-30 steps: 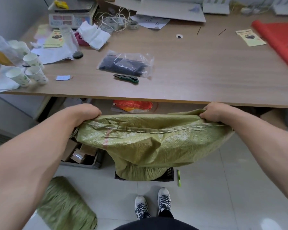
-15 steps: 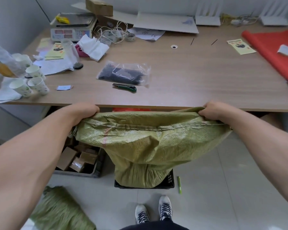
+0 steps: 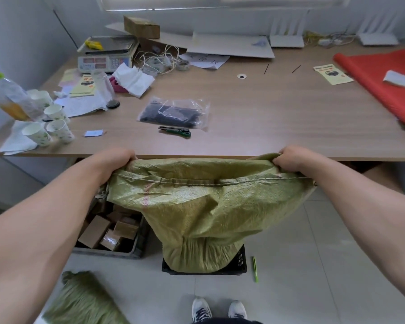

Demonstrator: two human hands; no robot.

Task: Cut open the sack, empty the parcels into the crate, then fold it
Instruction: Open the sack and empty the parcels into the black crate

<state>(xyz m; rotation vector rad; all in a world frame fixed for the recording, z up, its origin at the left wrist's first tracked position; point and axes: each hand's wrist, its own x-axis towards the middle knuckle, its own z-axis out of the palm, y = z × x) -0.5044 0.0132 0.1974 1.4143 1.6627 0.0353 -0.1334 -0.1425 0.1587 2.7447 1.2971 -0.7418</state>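
The person is lifting the green woven sack [image 3: 201, 206] higher than it hung a second ago: its stitched seam is now riding level with the near edge of the table [image 3: 267, 108], and more of the floor beneath is coming into view. The sack's lower end is still bulging and sitting down inside the black crate [image 3: 240, 259] on the floor, so the rise is probably meant to tip out whatever remains; whether any parcels are still inside cannot be told, since the cloth hides them. Emptying looks nearly finished, with folding still to come. The left hand [image 3: 114, 160] is closing in a fist over the sack's left top corner, and the right hand [image 3: 292, 159] is doing the same at the right top corner, both clamped tight on bunched fabric with the fingers curled out of sight. The cloth is stretching taut between the two fists and drooping from them toward the crate, which stands directly below and slightly nearer than the grip. A second crate [image 3: 117, 250] holding cardboard boxes [image 3: 103, 232] is sitting just left of the sack, and the green utility knife [image 3: 174, 131] is lying on the table beyond the hands.
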